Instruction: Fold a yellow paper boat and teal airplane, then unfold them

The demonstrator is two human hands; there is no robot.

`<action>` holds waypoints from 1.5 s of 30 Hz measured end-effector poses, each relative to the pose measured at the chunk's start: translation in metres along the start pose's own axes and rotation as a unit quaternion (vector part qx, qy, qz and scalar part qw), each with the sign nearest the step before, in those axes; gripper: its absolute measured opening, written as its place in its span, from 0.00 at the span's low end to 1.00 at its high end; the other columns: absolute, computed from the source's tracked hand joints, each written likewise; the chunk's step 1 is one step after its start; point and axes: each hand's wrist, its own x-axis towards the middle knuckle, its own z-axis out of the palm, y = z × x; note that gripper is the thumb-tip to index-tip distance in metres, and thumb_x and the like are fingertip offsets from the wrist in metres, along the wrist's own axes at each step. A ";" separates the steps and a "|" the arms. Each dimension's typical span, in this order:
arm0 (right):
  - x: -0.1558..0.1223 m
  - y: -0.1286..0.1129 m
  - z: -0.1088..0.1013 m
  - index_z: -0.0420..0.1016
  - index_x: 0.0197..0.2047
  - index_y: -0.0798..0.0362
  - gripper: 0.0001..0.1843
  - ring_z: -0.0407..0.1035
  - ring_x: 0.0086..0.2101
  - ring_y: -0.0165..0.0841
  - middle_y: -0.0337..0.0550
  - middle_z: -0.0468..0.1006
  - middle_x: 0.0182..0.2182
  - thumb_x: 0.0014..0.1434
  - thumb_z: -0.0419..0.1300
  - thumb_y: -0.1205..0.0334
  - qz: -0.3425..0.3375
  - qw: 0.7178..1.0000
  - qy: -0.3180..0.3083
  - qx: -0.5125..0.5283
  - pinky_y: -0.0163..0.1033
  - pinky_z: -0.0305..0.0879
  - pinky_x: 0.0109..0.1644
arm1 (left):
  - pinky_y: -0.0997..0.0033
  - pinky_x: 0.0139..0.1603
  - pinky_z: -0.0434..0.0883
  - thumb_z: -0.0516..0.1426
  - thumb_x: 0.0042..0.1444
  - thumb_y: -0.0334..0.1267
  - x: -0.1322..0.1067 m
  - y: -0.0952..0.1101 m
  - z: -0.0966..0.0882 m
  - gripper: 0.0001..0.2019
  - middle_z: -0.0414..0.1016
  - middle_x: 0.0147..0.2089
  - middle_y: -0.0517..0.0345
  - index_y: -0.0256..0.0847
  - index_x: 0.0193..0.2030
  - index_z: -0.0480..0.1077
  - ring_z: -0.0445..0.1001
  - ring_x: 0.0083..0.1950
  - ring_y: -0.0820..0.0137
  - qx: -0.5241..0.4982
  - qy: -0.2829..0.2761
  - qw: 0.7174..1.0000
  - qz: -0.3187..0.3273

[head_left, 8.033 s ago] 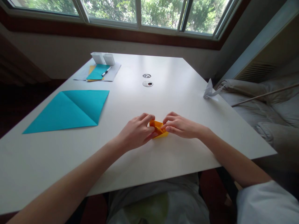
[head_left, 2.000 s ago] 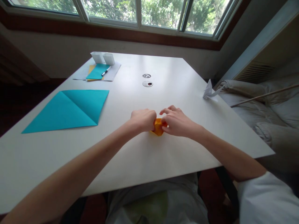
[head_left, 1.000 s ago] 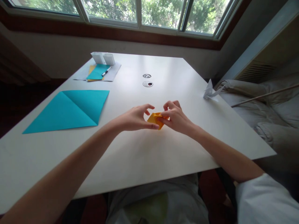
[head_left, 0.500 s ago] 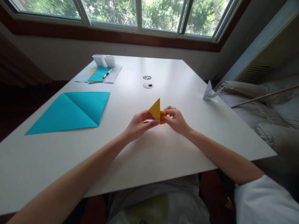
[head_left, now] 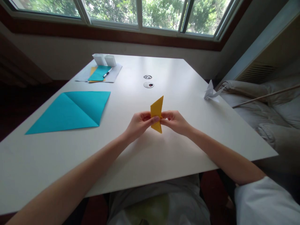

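A small piece of folded yellow paper point(head_left: 156, 109) is held up over the near middle of the white table, its pointed ends up and down. My left hand point(head_left: 140, 123) pinches it from the left, thumb across its front face; the other fingers are partly hidden behind it. From the right, my right hand point(head_left: 174, 121) pinches the paper's right edge between thumb and fingers. To the left, a large sheet of turquoise paper point(head_left: 72, 109) with crease lines lies on the table.
A white folded-paper crane point(head_left: 211, 91) stands at the right edge of the white table point(head_left: 131, 168). At the back left are two small white containers point(head_left: 110, 60), stacked coloured paper point(head_left: 99, 73) and a pen point(head_left: 107, 73). Two round discs point(head_left: 148, 85) lie mid-table.
The yellow paper has turned in my hands, from a triangle with an orange part on the right to a narrow slanted shape. My right fingers have closed in at its edge.
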 end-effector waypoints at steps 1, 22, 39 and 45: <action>0.001 0.000 0.000 0.77 0.38 0.51 0.13 0.70 0.36 0.35 0.40 0.78 0.32 0.51 0.61 0.53 0.016 0.998 -0.011 0.052 0.40 0.63 0.41 | 0.69 0.41 0.69 0.63 0.46 0.45 0.000 -0.001 -0.001 0.19 0.77 0.38 0.51 0.34 0.41 0.74 0.74 0.39 0.65 -0.009 0.009 1.000 -0.003; 0.005 0.008 0.002 0.75 0.34 0.53 0.16 0.66 0.31 0.28 0.40 0.74 0.30 0.44 0.67 0.53 0.120 0.941 0.122 0.293 0.34 0.62 0.35 | 0.72 0.31 0.69 0.64 0.41 0.47 -0.003 0.009 0.002 0.17 0.76 0.30 0.54 0.34 0.32 0.75 0.72 0.31 0.70 0.023 0.037 0.994 -0.099; 0.003 0.001 0.008 0.74 0.25 0.54 0.12 0.64 0.27 0.26 0.37 0.71 0.24 0.42 0.69 0.57 0.105 0.918 0.154 0.350 0.33 0.61 0.32 | 0.76 0.27 0.62 0.65 0.40 0.43 -0.005 0.012 0.004 0.13 0.71 0.24 0.59 0.34 0.25 0.72 0.66 0.27 0.75 0.032 -0.001 0.996 -0.079; 0.006 0.001 0.011 0.72 0.23 0.54 0.14 0.62 0.26 0.26 0.36 0.70 0.23 0.38 0.70 0.55 0.096 0.909 0.210 0.348 0.34 0.59 0.30 | 0.77 0.25 0.62 0.65 0.41 0.45 -0.005 0.015 0.005 0.15 0.70 0.23 0.59 0.34 0.25 0.72 0.66 0.25 0.75 0.039 -0.008 0.995 -0.086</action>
